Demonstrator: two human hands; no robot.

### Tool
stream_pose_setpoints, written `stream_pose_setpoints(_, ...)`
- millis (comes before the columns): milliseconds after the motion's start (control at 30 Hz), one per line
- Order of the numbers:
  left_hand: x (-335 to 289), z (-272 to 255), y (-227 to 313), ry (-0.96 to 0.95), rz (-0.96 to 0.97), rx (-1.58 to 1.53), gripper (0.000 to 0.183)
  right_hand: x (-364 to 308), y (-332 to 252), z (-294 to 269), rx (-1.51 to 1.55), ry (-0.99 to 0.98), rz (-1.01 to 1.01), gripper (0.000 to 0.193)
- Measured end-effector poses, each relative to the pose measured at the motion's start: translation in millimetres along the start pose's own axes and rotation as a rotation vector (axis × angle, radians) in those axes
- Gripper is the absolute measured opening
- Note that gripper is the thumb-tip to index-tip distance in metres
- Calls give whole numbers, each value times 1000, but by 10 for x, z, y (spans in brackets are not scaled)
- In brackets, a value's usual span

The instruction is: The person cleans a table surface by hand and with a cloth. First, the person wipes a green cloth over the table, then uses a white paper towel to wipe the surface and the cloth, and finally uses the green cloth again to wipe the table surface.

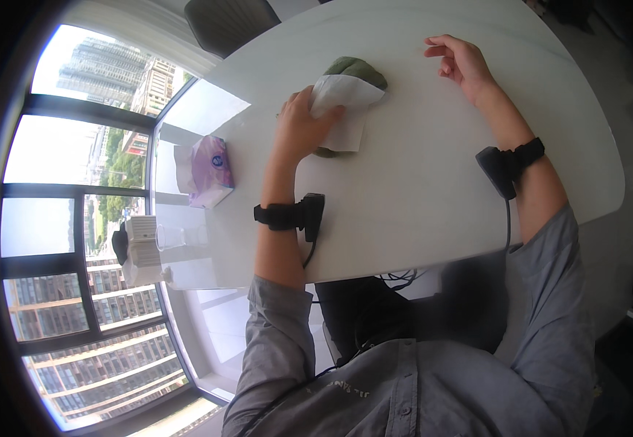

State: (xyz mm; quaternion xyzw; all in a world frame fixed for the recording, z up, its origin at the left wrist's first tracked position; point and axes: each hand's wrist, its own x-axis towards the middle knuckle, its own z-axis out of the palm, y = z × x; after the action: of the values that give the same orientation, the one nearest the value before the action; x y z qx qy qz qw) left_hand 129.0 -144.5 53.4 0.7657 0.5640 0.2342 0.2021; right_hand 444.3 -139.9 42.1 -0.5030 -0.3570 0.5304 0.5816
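A soft green item (pixel 356 68), perhaps a folded cloth or pouch, lies on the white table. A thin white sheet (pixel 345 93), like a tissue or piece of paper, covers its middle, and green shows at the upper and lower ends. My left hand (pixel 306 125) grips the left side of the sheet, with the thumb across its top; the other fingers are partly hidden. My right hand (pixel 465 65) is over the table to the right of these, its fingers loosely bent and apart, holding nothing.
A pink and purple tissue box (pixel 211 172) stands on the table (pixel 411 189) at the left, a clear glass (pixel 174 237) near the left edge. A grey chair (pixel 229 23) is beyond the far edge. Both wrists wear black strapped devices (pixel 502 169) with cables trailing off the near edge.
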Motion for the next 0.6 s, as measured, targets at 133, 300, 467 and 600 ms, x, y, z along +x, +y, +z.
stream_pose_setpoints(133, 131, -150, -326, 89, -179, -52, 56, -21, -8, 17, -30, -17, -16, 25)
stream_pose_setpoints(300, 111, -358, -605, 288, -468, 200, 64, -67, -6, 70, -71, -8, -4, 24)
stream_pose_setpoints(467, 128, -304, -613, 320, -380, 280, 68, -71, -5, 84, -142, -22, -27, 26)
stream_pose_setpoints(600, 139, -221, -458, 204, -253, 134, 72, -106, -1, 127, -185, -30, -69, 23)
